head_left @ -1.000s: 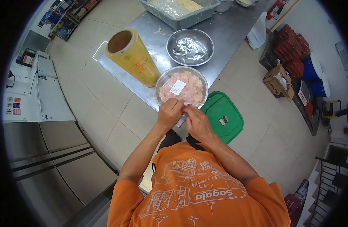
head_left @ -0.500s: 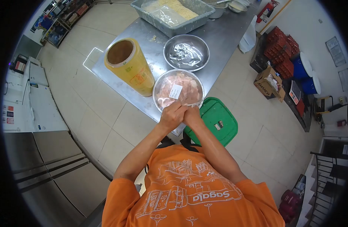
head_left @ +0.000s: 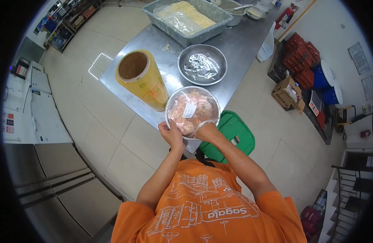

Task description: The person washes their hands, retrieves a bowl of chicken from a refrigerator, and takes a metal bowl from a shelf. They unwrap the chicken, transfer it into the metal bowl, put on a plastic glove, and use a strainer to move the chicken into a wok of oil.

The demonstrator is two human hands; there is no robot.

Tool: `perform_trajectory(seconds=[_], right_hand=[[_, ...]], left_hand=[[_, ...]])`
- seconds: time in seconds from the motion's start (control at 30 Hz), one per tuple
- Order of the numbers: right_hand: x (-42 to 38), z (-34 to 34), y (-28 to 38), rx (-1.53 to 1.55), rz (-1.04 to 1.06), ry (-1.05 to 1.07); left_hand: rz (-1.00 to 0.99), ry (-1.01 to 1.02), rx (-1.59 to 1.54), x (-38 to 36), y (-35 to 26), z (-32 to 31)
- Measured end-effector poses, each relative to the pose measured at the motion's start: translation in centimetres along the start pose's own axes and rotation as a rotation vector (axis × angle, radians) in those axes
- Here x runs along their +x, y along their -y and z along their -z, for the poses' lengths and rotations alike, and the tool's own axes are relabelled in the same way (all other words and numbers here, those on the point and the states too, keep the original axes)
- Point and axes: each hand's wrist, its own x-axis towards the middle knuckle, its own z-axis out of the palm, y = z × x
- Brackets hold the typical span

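A clear plastic bag of pale pink meat (head_left: 200, 106) with a white label (head_left: 189, 110) lies in a steel bowl (head_left: 167, 106) near the table's corner. At the bowl's lower left rim, my left hand (head_left: 171, 134) pinches the edge of the bag or bowl; which one is unclear. My right hand (head_left: 208, 132) reaches into the bag's opening at the lower right, its fingers hidden under plastic. Just left of the bowl stands a large yellow roll of film (head_left: 148, 87). Another steel bowl (head_left: 202, 65) with clear plastic in it sits behind.
On the steel table (head_left: 245, 52), a grey tub (head_left: 190, 39) holds yellowish crumbs and a bag. Behind it are more bowls (head_left: 256, 13). A green lid (head_left: 245, 135) is below the table's right edge. Red crates (head_left: 302, 56) and a cardboard box (head_left: 285, 93) stand farther right.
My hands have moved apart: the left went left to the rim, the right went into the bag's opening. The bag's mouth is now open. The table and its items appear slightly lower in view.
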Motion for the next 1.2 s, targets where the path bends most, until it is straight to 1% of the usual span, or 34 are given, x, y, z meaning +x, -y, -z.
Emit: perform_trajectory(seconds=[0.07,0.1,0.13,0.17,0.2,0.23,0.33,0.37,0.47,0.57,0.6,0.7,0.77,0.8,0.87,0.97,1.07,1.1,1.2], right_hand=[[-0.4,-0.1,-0.9,-0.008,0.162,-0.065],[-0.3,0.3,-1.2,-0.024,0.196,-0.047],[-0.4,0.8,-1.4,-0.037,0.228,-0.028],[-0.3,1.6,-1.7,-0.052,0.262,-0.012],[0.1,2.8,-2.1,-0.068,0.304,0.05],[0.7,4.2,-2.6,-0.084,0.346,0.11],[1.0,6.9,-3.9,-0.083,0.527,0.268],[1.3,7.7,-4.0,-0.076,0.596,0.314],[0.6,10.4,-2.5,-0.009,0.614,0.507],[1.3,12.8,-1.5,-0.013,0.664,0.576],[1.5,13.1,-1.4,-0.011,0.675,0.604],[5.6,14.8,-3.8,0.113,0.883,0.429],[7.5,19.4,-1.9,-0.005,0.612,0.591],[9.2,19.7,-2.9,0.06,0.65,0.583],[12.8,19.9,-5.8,0.192,0.727,0.562],[15.6,22.9,-5.8,0.242,0.786,0.673],[19.6,23.3,-7.7,0.207,0.678,0.799],[20.1,23.8,-7.8,0.264,0.751,0.732],[22.2,22.8,-9.9,0.317,0.802,0.61]], left_hand=[[0.071,-0.026,0.009,-0.7,0.3,0.3],[0.105,-0.037,0.016,-1.2,-0.2,0.4],[0.273,0.012,-0.015,-2.3,-2.3,0.4],[0.439,0.062,-0.049,-3.7,-5.8,0.3],[0.601,0.115,-0.085,-4.6,-7.5,0.1],[0.664,0.13,-0.106,-4.6,-7.0,0.5],[0.883,0.412,-0.48,-3.9,-6.7,2.4],[0.89,0.601,-0.513,-3.6,-6.4,3.1],[1.045,0.705,-0.543,-3.3,-4.2,5.3],[0.896,0.688,-0.561,-4.9,-2.5,5.8],[0.901,0.673,-0.603,-5.2,-3.2,5.3],[0.913,0.62,-0.712,-5.9,-5.4,2.8],[0.876,0.565,-0.717,-5.2,-6.5,0.3],[0.859,0.539,-0.72,-4.9,-7.3,-1.0],[0.778,0.57,-0.695,-4.5,-10.0,-3.5],[0.706,0.571,-0.701,-4.3,-12.1,-6.2],[0.667,0.546,-0.721,-4.1,-12.9,-8.1],[0.652,0.532,-0.734,-4.0,-13.0,-8.8],[0.623,0.434,-0.739,-3.8,-13.4,-10.6]])
